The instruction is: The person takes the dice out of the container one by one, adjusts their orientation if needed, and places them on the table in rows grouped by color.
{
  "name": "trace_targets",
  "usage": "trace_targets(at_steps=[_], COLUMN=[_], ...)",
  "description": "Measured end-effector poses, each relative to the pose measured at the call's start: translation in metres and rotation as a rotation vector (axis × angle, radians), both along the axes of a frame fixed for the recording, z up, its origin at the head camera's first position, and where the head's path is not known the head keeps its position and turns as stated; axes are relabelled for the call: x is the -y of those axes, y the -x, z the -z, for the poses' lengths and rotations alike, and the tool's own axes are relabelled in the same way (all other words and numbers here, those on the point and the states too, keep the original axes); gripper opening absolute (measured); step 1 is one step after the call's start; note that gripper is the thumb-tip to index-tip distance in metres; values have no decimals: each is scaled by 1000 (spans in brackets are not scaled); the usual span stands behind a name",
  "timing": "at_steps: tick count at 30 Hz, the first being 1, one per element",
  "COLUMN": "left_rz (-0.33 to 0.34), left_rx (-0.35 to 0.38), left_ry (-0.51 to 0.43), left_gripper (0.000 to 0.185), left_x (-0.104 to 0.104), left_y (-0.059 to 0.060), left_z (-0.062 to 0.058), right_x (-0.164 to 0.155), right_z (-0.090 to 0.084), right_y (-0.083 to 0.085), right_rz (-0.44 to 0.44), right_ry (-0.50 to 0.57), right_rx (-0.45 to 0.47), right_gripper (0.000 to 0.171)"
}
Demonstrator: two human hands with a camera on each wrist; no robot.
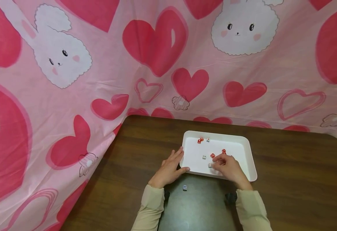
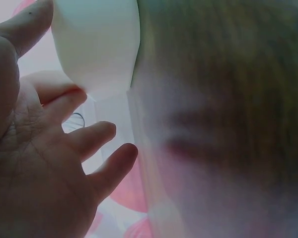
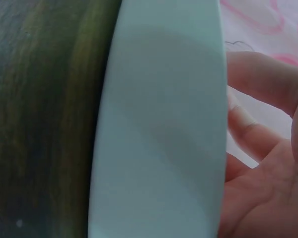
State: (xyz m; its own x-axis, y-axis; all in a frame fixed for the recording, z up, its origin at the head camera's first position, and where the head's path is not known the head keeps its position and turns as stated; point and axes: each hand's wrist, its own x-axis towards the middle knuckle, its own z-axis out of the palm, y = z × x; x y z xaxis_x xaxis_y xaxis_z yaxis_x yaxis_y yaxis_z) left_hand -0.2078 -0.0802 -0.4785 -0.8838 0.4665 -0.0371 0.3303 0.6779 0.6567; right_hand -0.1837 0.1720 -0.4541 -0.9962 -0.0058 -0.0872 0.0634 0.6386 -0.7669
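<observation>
A shallow white tray (image 1: pixel 191 160) holds several red and white dice. My left hand (image 1: pixel 169 168) rests at the tray's left end in the head view, thumb along the near rim and fingers spread. In the left wrist view the left hand (image 2: pixel 49 144) lies beside the white tray wall (image 2: pixel 99 44). Over the tray's near right part, my right hand (image 1: pixel 229 167) has bent fingers close to a white die (image 1: pixel 210 165). A red die (image 1: pixel 213 155) lies just beyond its fingertips. The tray wall (image 3: pixel 161 119) hides those fingertips in the right wrist view.
Farther back in the tray lie a red die (image 1: pixel 199 141) and a white die (image 1: pixel 208 140). One white die (image 1: pixel 184 188) with dark pips sits outside, on the grey surface (image 1: pixel 198 205) before the tray. Pink heart-patterned cloth (image 1: pixel 203 109) borders the brown wooden table (image 1: pixel 154 138).
</observation>
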Motion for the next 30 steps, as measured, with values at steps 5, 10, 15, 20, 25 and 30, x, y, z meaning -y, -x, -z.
trace_targets(at_steps=[5,10,15,20,25,30], left_rz=[-9,-13,-19,-22,-23,-24], left_rx=[-15,-20,-22,-20,-17,-23], left_ry=[8,11,22,29,26,22], left_gripper=[78,77,77,77,77,78], left_x=[-1,-2,-4,-4,-3,-3], left_y=[-1,-1,-1,-1,-1,-1], left_z=[-1,-1,-1,-1,-1,0], right_x=[1,2,3,4,6,8], right_z=[1,2,3,6,9,12], right_y=[2,7,11,14,16,16], right_rz=[-13,-18,-24,-28,-28,-28], right_ry=[-50,-80,-110,-119,-120,-124], right_rx=[31,84,103,111,131,147], right_gripper=[25,24,23,22,20,21])
